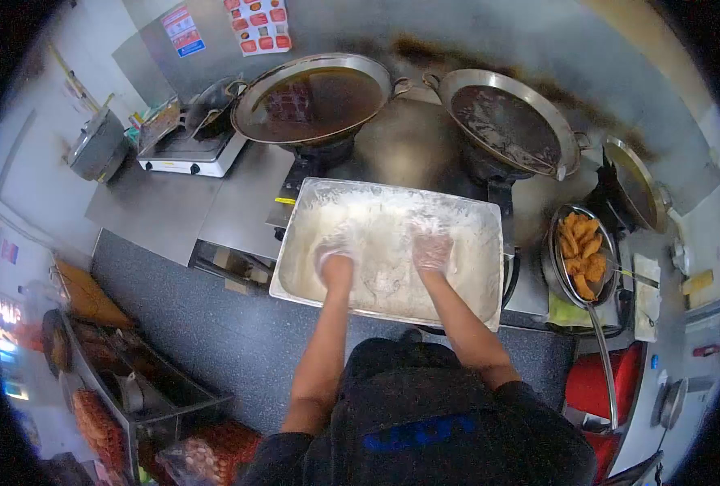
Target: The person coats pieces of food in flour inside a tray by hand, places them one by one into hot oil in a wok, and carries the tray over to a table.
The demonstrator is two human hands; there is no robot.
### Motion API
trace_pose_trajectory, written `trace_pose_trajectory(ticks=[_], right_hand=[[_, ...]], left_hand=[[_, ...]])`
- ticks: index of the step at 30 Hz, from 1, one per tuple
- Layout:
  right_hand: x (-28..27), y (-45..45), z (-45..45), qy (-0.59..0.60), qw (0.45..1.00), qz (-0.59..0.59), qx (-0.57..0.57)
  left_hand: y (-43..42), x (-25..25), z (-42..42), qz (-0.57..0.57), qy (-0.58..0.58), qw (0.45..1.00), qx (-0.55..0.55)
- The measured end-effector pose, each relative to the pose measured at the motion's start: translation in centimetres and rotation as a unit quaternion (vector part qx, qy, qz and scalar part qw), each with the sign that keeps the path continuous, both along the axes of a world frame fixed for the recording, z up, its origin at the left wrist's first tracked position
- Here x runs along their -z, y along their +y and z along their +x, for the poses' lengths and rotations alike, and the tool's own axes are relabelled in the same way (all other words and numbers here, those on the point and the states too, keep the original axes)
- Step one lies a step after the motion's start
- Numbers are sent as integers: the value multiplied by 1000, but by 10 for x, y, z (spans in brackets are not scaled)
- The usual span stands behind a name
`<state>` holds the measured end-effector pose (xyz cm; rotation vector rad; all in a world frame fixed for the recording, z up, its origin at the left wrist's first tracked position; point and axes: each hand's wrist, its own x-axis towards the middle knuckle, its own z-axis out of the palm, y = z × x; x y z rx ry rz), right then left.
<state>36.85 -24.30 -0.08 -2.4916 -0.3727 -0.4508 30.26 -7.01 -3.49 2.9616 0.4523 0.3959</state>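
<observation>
1. One tray [400,187] of white powder [380,217] is set centre-frame.
2. The left hand [335,255] and right hand [433,251], both gloved, are placed in it; open or closed grip cannot be told.
3. Three pans [254,101] are set upper centre to right.
4. One strainer [556,253] is seen, right.

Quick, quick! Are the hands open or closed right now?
Left hand: gloved, in the white powder inside the tray; can't tell if open or closed.
Right hand: gloved, in the powder too; can't tell either.
</observation>
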Motion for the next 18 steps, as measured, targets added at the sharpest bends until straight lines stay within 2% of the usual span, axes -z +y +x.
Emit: trace_pose_trajectory(ticks=[1,2,3,4,5,6,7,8,9,10,11,12,13,14,15,16,17,18], right_hand=[[-6,8,-5,0,991,-121,52],[-11,18,-13,9,997,-11,70],[-21,28,-21,7,991,103,83],[-30,25,-17,88,994,16,55],[-34,18,-13,39,999,-30,7],[-37,10,-9,-15,996,-74,-39],[-37,10,-7,-16,996,-76,-38],[-33,10,-7,79,989,-126,14],[-25,11,-7,174,967,-173,66],[30,21,-6,-264,939,-183,122],[27,26,-5,-266,938,-184,123],[19,29,-4,-106,961,-240,84],[7,30,-6,57,955,-288,42],[-20,16,-22,-77,961,-264,19],[-36,7,-21,-78,961,-265,20],[-48,-1,-17,7,969,-246,36],[-52,-10,-11,93,969,-224,51],[-51,-27,0,95,968,-225,54]], left_hand=[[-2,2,-3,6,5,1000,-8],[-19,5,2,-18,-28,999,16],[-18,-19,-2,-35,19,999,27],[-18,-44,-5,-53,65,996,38],[-17,-70,-9,-71,111,990,48],[-5,-67,-12,-177,26,983,32],[5,-61,-15,-280,-59,958,16],[15,-29,-11,-238,-44,970,36],[8,-28,-13,-240,-42,969,37],[-5,-33,-10,-181,-14,982,53],[-20,-42,-6,-120,12,990,69],[-24,-64,-14,-238,25,971,10],[-28,-86,-22,-346,24,936,-59],[-11,-52,-19,-275,-80,958,-1],[4,-34,-18,-198,-185,961,57],[15,-45,-24,-200,-183,961,58],[27,-56,-27,-217,-94,968,85],[37,-74,-31,-232,-5,966,111]])
